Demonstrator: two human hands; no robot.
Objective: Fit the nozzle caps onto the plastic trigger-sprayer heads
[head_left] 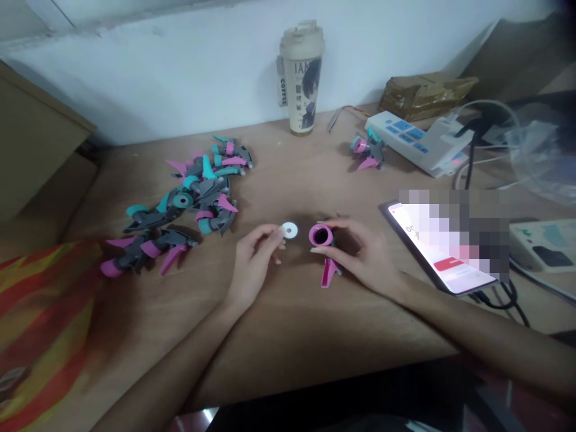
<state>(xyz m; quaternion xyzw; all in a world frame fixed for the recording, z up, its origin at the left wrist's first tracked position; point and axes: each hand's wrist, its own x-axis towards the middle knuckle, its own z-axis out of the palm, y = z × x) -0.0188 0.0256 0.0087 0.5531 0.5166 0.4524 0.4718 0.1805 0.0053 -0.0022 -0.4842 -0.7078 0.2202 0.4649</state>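
Between the thumb and fingers of my left hand [257, 255] is a small white disc [290, 230] with a hole in its centre. My right hand [360, 249] grips a plastic toy part [331, 271] with a pink round ring and a pink fin that hangs below it. The ring's dark opening faces left and up, a short gap away from the disc. On the left of the table lies a pile of similar grey, pink and teal toy parts [204, 189]. One more such part [368, 149] lies at the back right.
A cream coffee cup [302, 84] stands by the wall. To the right are a white power strip [416, 144] with cables, a lit phone [443, 252] and a taped cardboard box [420, 95]. A red and yellow striped bag [54, 312] lies at the left edge.
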